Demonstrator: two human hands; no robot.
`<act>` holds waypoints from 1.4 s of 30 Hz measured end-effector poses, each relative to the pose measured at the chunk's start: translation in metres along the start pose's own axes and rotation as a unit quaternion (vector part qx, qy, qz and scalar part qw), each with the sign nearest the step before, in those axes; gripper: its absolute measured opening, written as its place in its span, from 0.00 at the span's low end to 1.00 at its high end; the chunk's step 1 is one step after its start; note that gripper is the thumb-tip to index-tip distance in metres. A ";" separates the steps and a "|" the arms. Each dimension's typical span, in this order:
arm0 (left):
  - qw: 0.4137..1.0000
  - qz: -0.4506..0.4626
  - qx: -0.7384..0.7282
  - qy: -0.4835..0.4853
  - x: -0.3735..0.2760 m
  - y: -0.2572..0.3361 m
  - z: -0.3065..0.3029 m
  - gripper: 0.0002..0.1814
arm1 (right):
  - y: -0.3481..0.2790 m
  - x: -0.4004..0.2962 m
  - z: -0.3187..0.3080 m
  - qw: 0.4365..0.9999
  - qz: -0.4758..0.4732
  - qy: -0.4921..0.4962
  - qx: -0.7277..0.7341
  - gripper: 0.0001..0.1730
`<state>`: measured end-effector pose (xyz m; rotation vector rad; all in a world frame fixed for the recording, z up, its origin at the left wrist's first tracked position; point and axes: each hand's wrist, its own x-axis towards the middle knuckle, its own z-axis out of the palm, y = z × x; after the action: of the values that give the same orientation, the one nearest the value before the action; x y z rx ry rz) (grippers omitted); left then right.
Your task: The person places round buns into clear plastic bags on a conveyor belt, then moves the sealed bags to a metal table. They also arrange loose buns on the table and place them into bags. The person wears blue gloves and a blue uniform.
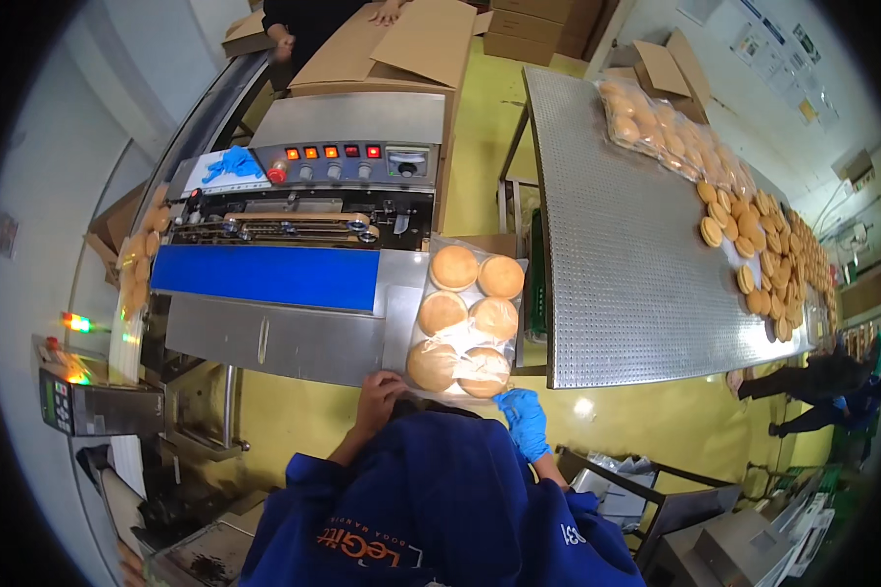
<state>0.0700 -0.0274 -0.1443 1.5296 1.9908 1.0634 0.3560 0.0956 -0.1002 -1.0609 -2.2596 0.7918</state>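
Observation:
A clear plastic bag of round buns (451, 312) lies directly before me, at the right end of a metal table top (323, 348). Several buns sit inside it in two columns, and light glares off the film over the nearest ones. My bare left hand (379, 402) has its fingers curled on the bag's near left corner. At the near right corner, my right hand (526, 425), in a blue glove, pinches the film. Left of the bag is a band sealing machine (301, 213) with lit switches, a red stop button (277, 172) and a blue conveyor belt (264, 276).
A perforated metal table (617, 293) on the right bears loose buns (774, 257) and bagged buns (668, 132). More bagged buns (143, 257) lie on the left conveyor. Another person's hand (387, 12) rests on a cardboard box (382, 51). A blue glove (233, 165) lies on the machine.

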 end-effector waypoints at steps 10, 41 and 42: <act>0.933 0.166 -0.210 0.240 0.180 0.179 -0.149 0.07 | -0.144 0.178 -0.121 0.918 -0.153 0.328 0.159 0.09; 0.835 -0.356 -0.349 0.233 0.277 -0.086 0.031 0.08 | 0.114 0.307 0.134 0.800 0.273 0.200 0.496 0.06; 0.876 -0.385 -0.219 0.192 0.282 -0.072 0.031 0.07 | 0.123 0.303 0.127 0.823 0.277 0.233 0.438 0.05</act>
<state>-0.0414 0.2402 -0.1840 0.2317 2.0947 1.3633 0.1640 0.3675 -0.2123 -1.2290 -0.9434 1.4189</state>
